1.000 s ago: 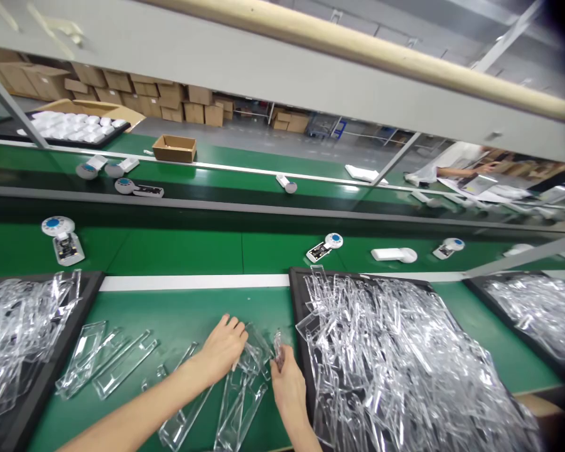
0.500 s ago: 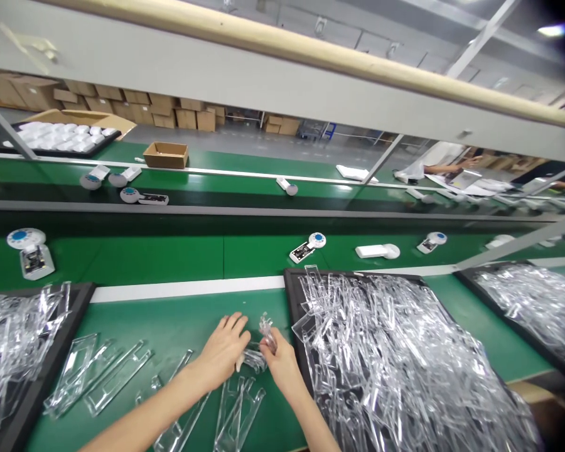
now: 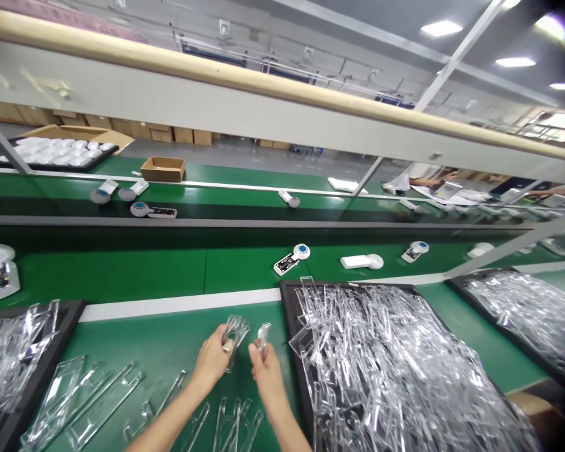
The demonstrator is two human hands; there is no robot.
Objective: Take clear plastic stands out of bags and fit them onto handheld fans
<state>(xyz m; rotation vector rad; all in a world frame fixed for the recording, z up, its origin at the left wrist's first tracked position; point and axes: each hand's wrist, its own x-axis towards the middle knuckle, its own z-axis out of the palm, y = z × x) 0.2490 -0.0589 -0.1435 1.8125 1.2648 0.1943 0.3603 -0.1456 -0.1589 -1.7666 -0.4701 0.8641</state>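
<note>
My left hand (image 3: 213,359) is closed on a small bunch of clear plastic parts (image 3: 238,328), held just above the green worktop. Close by on the right, my right hand (image 3: 266,370) pinches a small clear plastic piece (image 3: 263,334) that stands up from the fingers. The two hands are a little apart. On the worktop below and to the left lie several long clear plastic frames (image 3: 104,408), some overlapping. More clear frames (image 3: 238,427) lie between my forearms.
A black tray (image 3: 286,295) heaped with clear parts stands right; another tray (image 3: 70,314) stands left, a third (image 3: 459,285) far right. Beyond the white rail, a green conveyor (image 3: 160,267) carries white handheld devices (image 3: 292,259), some with circuit boards exposed. A co-worker's arm shows far right.
My left hand has lifted and turned, and now clear parts show in its grip. My right hand has moved slightly down and left, still holding a clear piece. The view has tilted up.
</note>
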